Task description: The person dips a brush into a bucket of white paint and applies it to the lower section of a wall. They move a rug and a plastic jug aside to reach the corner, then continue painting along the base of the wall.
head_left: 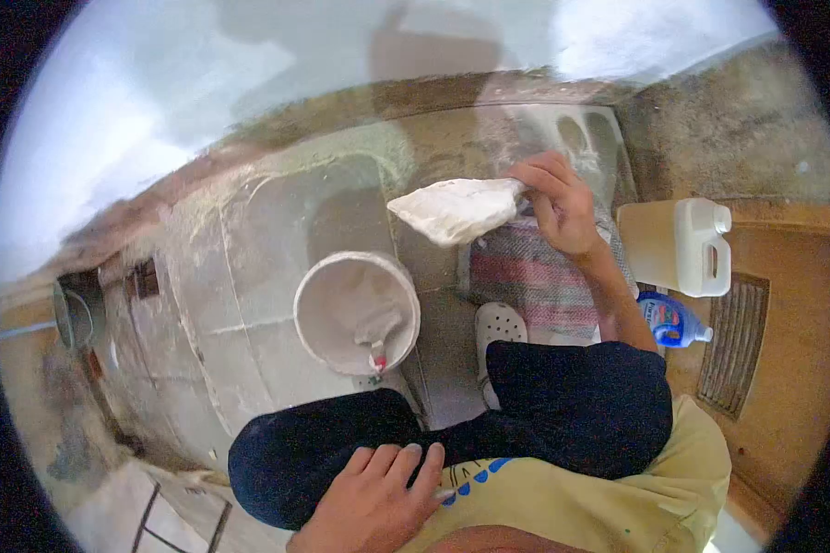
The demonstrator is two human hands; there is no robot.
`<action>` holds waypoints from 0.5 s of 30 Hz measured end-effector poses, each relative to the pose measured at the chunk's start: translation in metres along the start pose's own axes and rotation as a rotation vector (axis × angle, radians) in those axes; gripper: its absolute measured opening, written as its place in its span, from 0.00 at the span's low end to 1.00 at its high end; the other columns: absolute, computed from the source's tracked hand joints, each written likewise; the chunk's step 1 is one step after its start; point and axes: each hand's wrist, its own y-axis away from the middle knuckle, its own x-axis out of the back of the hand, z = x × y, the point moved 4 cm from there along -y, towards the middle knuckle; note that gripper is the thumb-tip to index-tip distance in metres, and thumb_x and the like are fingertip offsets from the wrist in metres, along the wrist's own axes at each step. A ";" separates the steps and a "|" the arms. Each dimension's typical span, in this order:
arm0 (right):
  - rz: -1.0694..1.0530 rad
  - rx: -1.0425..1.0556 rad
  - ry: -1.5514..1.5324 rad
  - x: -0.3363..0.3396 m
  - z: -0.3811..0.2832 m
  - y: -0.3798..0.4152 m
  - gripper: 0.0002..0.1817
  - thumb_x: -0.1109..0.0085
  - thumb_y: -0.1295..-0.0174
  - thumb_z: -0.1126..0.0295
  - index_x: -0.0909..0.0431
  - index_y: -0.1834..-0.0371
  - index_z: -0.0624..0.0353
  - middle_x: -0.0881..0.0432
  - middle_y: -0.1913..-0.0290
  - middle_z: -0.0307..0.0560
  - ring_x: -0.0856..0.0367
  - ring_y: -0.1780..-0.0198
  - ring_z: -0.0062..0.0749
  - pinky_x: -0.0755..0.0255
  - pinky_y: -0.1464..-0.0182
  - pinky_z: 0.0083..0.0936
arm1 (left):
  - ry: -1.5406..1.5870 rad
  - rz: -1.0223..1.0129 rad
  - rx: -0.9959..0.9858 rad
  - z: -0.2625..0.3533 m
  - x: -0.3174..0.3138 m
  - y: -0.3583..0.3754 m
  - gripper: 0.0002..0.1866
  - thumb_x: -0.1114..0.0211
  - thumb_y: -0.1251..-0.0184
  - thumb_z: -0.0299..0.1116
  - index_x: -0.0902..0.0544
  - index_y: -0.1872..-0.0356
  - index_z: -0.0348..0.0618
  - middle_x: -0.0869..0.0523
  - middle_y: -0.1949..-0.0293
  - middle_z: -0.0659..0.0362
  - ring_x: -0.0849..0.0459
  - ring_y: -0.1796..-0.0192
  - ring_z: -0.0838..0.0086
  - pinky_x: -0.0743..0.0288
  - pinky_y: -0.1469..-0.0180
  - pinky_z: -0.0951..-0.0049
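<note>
My right hand [563, 207] is closed around the narrow end of a trowel [461, 210] thickly coated in white, plaster-like material. It is held in the air with its pointed end to the left; its handle is mostly hidden by my fingers. Below and left of it stands a round bucket [306, 323] with whitish paste on its inner wall. Inside the bucket leans a whitish-coated tool with a red part [378, 361]; its exact kind is unclear. My left hand [378, 498] lies flat over my lap, fingers apart, holding nothing.
A woven striped sack [535, 276] lies beyond my shoe [500, 334]. To the right are a large pale jug [673, 244] and a blue bottle [671, 320] by a wooden surface with a slatted vent [736, 341]. Another bucket [74, 313] is far left.
</note>
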 end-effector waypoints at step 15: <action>-0.029 0.406 0.465 -0.029 -0.052 0.013 0.22 0.42 0.57 0.68 0.20 0.54 0.50 0.20 0.61 0.40 0.23 0.63 0.34 0.29 0.62 0.32 | 0.017 0.015 -0.095 -0.013 -0.015 0.010 0.28 0.40 0.43 0.43 0.29 0.42 0.40 0.23 0.52 0.54 0.25 0.51 0.64 0.32 0.51 0.66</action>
